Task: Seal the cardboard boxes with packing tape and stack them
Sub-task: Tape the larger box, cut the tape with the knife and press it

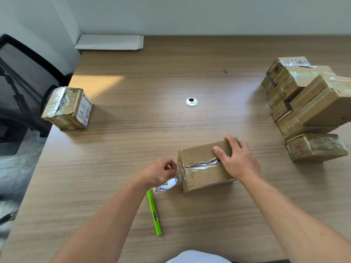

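A cardboard box lies on the wooden table in front of me, with a strip of clear tape along its top seam and over its left end. My right hand grips the box's right part, fingers curled over the far edge and thumb on top. My left hand pinches the clear tape at the box's left end. The tape roll stands just below that hand, partly hidden by it. A taped box sits alone at the table's left edge. Several taped boxes are stacked at the right.
A green utility knife lies on the table below the tape roll. A round cable grommet sits mid-table. Flat white sheets lie at the back left. A black mesh chair stands beside the table's left edge.
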The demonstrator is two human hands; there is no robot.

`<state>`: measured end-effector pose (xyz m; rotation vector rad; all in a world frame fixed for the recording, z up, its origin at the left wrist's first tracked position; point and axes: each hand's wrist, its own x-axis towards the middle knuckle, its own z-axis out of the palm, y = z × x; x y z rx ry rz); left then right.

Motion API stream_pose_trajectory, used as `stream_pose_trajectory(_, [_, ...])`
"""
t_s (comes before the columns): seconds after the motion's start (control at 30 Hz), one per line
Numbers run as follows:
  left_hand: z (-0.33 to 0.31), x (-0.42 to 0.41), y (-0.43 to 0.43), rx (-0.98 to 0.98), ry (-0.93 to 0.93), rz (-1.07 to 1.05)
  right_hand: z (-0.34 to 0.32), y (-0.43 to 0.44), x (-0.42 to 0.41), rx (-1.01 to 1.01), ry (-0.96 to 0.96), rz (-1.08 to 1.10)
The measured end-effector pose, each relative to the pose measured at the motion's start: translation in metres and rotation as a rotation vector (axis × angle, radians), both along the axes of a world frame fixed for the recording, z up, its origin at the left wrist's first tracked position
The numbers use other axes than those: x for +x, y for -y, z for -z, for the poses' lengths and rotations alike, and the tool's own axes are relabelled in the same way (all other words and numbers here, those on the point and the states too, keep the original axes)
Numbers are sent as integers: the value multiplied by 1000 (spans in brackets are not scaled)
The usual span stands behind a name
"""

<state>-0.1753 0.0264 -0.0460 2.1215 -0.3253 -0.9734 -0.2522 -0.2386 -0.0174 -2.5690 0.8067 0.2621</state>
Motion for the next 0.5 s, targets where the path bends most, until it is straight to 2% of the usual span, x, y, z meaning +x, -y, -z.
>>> stream_pose_trajectory(0.17, [-5, 0, -20, -13, -67, -172, -3, -1, 0, 8, 0, -10])
stream_pose_trajectory(0.33, [-21, -1, -24, -60, -47, -249, -9, -1, -3, 33, -59, 12])
stream_pose_trajectory(0.4, [-27, -2, -22, -77, -43, -284, -16, -2, -3, -40, -95, 1])
stream_pose_trajectory(0.43, [-31, -2, -21, -82, -37, -304, -20, -5, -1, -95, -46, -12])
stream_pose_trajectory(0.5, [-40, -4, -18, -107, -23, -358, -32, -14, 7, -106, 222, -78])
